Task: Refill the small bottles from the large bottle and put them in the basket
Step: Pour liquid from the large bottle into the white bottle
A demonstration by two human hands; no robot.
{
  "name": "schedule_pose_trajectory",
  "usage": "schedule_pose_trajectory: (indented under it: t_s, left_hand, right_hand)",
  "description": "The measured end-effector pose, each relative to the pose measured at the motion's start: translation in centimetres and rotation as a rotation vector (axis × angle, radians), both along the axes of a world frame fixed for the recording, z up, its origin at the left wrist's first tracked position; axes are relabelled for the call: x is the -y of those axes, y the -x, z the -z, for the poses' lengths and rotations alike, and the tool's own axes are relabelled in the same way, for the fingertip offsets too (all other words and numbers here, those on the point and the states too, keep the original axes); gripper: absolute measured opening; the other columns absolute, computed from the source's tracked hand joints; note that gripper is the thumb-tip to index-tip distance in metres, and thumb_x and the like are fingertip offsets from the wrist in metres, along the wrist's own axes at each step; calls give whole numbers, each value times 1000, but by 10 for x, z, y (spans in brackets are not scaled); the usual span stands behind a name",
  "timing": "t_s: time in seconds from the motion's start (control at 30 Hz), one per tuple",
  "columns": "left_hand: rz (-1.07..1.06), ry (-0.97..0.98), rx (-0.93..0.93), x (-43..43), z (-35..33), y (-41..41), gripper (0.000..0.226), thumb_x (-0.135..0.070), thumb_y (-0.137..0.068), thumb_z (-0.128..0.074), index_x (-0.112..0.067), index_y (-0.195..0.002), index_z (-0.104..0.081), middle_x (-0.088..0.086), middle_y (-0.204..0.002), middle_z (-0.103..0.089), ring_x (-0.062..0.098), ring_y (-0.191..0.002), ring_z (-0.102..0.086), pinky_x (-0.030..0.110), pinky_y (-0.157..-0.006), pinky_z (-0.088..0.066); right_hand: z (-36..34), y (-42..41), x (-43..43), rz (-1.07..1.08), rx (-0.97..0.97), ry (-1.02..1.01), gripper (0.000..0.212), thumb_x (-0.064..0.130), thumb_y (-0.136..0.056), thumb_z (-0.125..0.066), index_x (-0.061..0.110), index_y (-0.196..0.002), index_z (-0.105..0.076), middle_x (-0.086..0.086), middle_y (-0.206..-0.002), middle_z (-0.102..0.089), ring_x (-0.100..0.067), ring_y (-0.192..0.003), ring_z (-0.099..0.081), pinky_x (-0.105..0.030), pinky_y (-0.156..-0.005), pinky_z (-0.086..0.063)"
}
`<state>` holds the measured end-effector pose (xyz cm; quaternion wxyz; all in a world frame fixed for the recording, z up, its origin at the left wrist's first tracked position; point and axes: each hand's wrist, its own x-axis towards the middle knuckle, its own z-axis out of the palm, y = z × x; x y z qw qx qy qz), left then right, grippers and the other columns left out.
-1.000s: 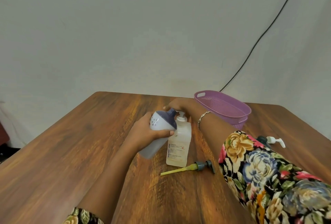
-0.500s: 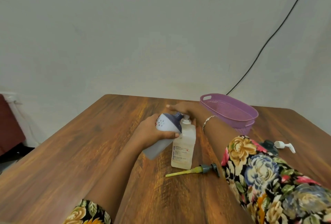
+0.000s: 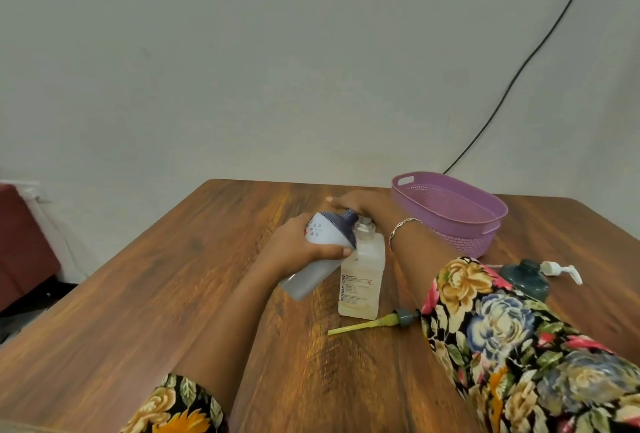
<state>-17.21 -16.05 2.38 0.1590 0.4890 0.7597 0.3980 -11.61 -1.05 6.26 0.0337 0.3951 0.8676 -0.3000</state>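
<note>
1. A pump with a yellow tube [image 3: 374, 323] lies on the counter [image 3: 156, 294].
2. The left hand [image 3: 298, 247] is wrapped around the tilted large bottle [image 3: 329, 231], whose spout meets the mouth of the upright small bottle [image 3: 363, 280].
3. The right hand [image 3: 360, 204] is behind the small bottle; I cannot tell its grip.
4. The purple basket [image 3: 450, 211] stands farthest, to the right.

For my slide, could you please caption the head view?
Left hand tilts large bottle toward small bottle; right hand behind.

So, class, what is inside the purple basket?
Inside the purple basket only its own perforated inner wall and floor show; no bottle is visible. Its near wall covers the nearest strip of floor.
</note>
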Motion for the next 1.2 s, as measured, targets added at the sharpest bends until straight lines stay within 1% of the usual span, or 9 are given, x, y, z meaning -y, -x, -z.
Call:
schedule_pose_trajectory:
  t_s: [0.2, 0.37, 0.5, 0.63, 0.83, 0.93, 1.03, 1.1, 1.2]
  left_hand:
    - [10, -28, 6, -3, -8, -2, 50, -47, -66, -77, -22, -101, -53, -5, -89, -60, 12, -80, -59, 30, -69, -52]
    - [21, 9, -15, 1, -10, -2, 53, -49, -63, -77, -21, -101, -53, -3, -91, -60, 13, -80, -59, 29, -69, -51]
    - [44, 11, -36, 3, -9, 1, 39, -37, -70, -76, -21, -98, -54, -5, -87, -59, 10, -76, -56, 22, -63, -46]
    - [30, -20, 13, 3, -14, -3, 40, -38, -72, -75, -20, -99, -53, -7, -85, -58, 8, -74, -57, 22, -62, -48]
    - [-1, -7, -30, 7, -18, -3, 43, -40, -71, -75, -20, -100, -51, -7, -84, -57, 8, -74, -56, 22, -62, -47]
    - [14, 13, -35, 8, -14, -3, 41, -40, -71, -75, -22, -98, -51, -9, -83, -56, 8, -74, -56, 19, -59, -46]
    - [29, 19, -23, 8, -11, -2, 40, -40, -71, -74, -22, -98, -51, -9, -84, -56, 8, -75, -56, 20, -61, -47]
    - [39, 21, -14, 7, -12, 0, 39, -39, -71, -75, -21, -99, -53, -8, -84, -58, 8, -74, -57, 19, -60, -46]
    - [30, 5, 12, 7, -14, 0, 43, -39, -71, -75, -19, -102, -53, -4, -88, -59, 10, -76, -58, 22, -62, -48]
  right_hand:
    - [-5, -9, -5, 46, -199, 302, 76, 65, -87, -40, -1, -121, -53, -17, -118, -57, -33, -108, -55, -41, -95, -44]
    - [1, -1, -4, 23, -120, 183, 51, 55, -94, -37, 10, -75, -49, -9, -77, -51, -24, -78, -52, -34, -84, -42]
    - [0, -3, 3, 20, -78, 66, 56, 48, -99, -30, 1, -121, -52, -18, -115, -59, -28, -98, -56, -34, -85, -41]
    - [-18, -12, 7, 19, -139, 192, 61, 57, -95, -28, 2, -113, -50, -20, -106, -58, -27, -81, -54, -36, -76, -42]
    - [-17, -1, 12, 59, -104, 164, 59, 45, -100, -28, 2, -139, -34, -21, -130, -48, -32, -101, -48, -40, -84, -40]
    - [-5, 1, 8, 65, -102, 95, 32, 27, -99, -38, 2, -109, -57, -12, -96, -52, -25, -89, -46, -40, -87, -41]
    - [0, 2, 5, 74, -41, 4, 38, 20, -99, -38, 10, -63, -44, -6, -66, -45, -18, -59, -42, -30, -67, -39]
    - [-1, 3, 4, 59, -11, 18, 37, 24, -100, -38, 7, -69, -50, -8, -72, -51, -19, -63, -49, -29, -63, -41]
    - [-4, -2, 0, 52, -168, 234, 46, 38, -97, -44, 0, -120, -55, -20, -117, -57, -34, -114, -54, -45, -100, -42]
